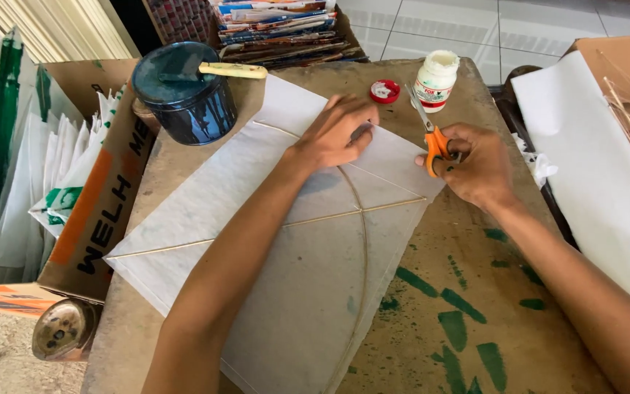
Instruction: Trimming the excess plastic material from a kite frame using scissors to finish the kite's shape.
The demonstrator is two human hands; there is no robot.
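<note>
A person is bent over a worn wooden desk (475,292) smeared with green paint marks; spread across most of it lies a white paper kite sheet (271,241), a diamond shape with thin bamboo sticks (362,255) laid on it, one straight from the left corner to the right, one bowed and running toward the near edge. The left hand (338,131) lies flat on the sheet near its far corner, fingers spread and pressing the paper down, not gripping anything. The right hand (479,164) is clenched through the orange handles of a pair of scissors (432,135), the blades pointing away toward the desk's far edge, just off the sheet's right corner; whether the blades are parted I cannot tell from here.

It looks to me like the trimming stage: the paper held steady while the edge by the right corner gets cut. The next move, I'd judge, calls for the blades to meet the paper margin close to the stick tip without nicking the stick, while the flat hand keeps the sheet from sliding.

At the far edge stand a white glue bottle (435,79) and its red cap (385,90) just beside it; at the far left corner a dark blue tin (184,91) with a pale-handled brush (231,70) lying across its top; a cardboard box (103,190) of folded paper stands off the left edge.
</note>
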